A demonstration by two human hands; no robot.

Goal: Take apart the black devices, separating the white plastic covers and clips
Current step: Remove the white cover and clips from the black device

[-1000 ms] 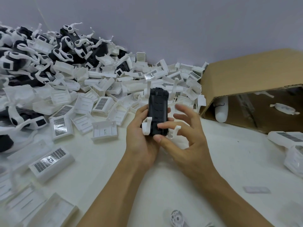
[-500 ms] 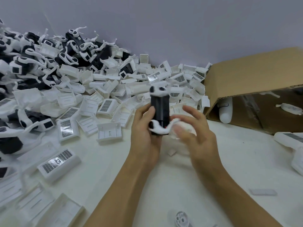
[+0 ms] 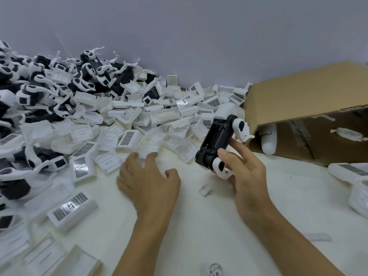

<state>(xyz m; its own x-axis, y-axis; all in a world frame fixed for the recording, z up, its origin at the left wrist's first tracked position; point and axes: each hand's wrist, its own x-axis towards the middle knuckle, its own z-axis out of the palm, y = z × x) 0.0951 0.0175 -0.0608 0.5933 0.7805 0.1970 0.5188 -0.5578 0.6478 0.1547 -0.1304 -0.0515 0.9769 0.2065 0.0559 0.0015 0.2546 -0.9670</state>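
Both forearms are entering from the lower edge and reaching forward over the table (image 3: 199, 226), bare to the frame edge. The left hand (image 3: 148, 182) is lying palm down, back toward the camera, its fingers spreading loosely forward and its thumb pointing right; it is gripping nothing. The right hand (image 3: 246, 172) is turning its thumb side upward, its thumb and fingers curling around the lower end of a black device (image 3: 216, 139), which it is holding tilted, upper end leaning away to the right. The two hands are staying apart, not touching.
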